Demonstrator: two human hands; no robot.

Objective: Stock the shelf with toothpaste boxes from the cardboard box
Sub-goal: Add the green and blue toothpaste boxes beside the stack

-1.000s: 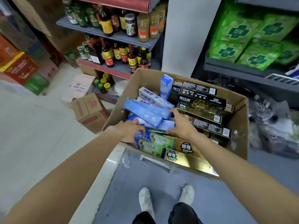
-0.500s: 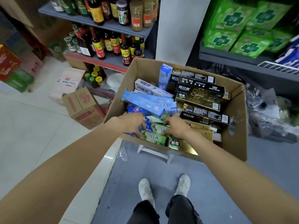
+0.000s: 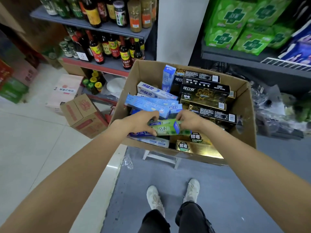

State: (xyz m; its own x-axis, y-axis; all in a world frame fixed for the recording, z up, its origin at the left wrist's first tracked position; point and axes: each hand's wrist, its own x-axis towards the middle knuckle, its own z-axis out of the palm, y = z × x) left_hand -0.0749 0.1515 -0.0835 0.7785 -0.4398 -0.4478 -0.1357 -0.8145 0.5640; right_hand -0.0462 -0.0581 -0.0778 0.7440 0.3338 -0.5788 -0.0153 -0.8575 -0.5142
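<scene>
An open cardboard box (image 3: 245, 115) stands in front of me on a white stool, filled with toothpaste boxes. Both hands are inside it, near its front. My left hand (image 3: 139, 122) grips the left end of a green toothpaste box (image 3: 165, 127), and my right hand (image 3: 190, 120) grips its right end. The green box is raised slightly above the pile. Blue and white toothpaste boxes (image 3: 151, 102) lie on the left side, black and gold ones (image 3: 204, 91) on the right. Gold boxes (image 3: 200, 147) lie along the near edge.
A grey shelf with sauce bottles (image 3: 107, 47) stands at the back left. Green packs (image 3: 244, 29) fill a dark shelf at the back right. Small cartons (image 3: 82, 115) sit on the tiled floor to the left. Plastic bags (image 3: 276, 106) lie right of the box. My white shoes (image 3: 173, 195) are below.
Both hands drew back from the middle of the pile to the box's front, took hold of the green toothpaste box at its ends and lifted it slightly.
</scene>
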